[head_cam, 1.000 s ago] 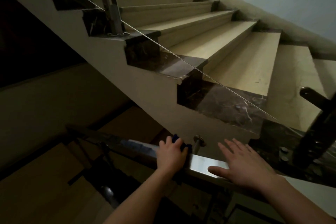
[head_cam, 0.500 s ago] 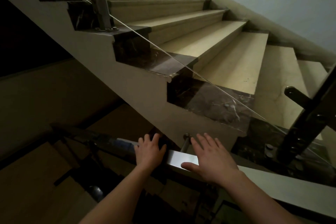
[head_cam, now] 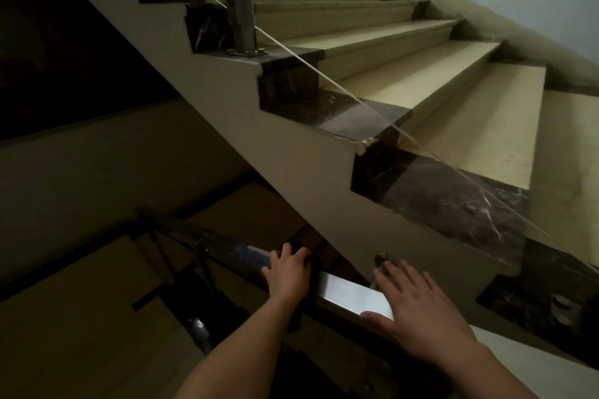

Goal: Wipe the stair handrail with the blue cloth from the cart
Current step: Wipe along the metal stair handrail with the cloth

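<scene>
A flat, shiny metal handrail [head_cam: 350, 296] slopes down to the left across the bottom of the head view. My left hand [head_cam: 288, 274] is closed over the rail and presses the blue cloth [head_cam: 296, 244] onto it; only a small dark blue edge shows past the fingers. My right hand [head_cam: 418, 311] lies flat on the rail further up, to the right, fingers spread, thumb on the rail's near edge, holding nothing.
An upper flight of beige steps [head_cam: 421, 74] with dark marble ends rises behind a glass panel. A metal post [head_cam: 241, 3] stands on a step at the top. A round rail bracket [head_cam: 382, 259] sits by my right fingers. The lower flight below is dim.
My left hand has slid down the rail to the left with the cloth, away from my right hand. The view has swung a little, so the stairs shift in frame.
</scene>
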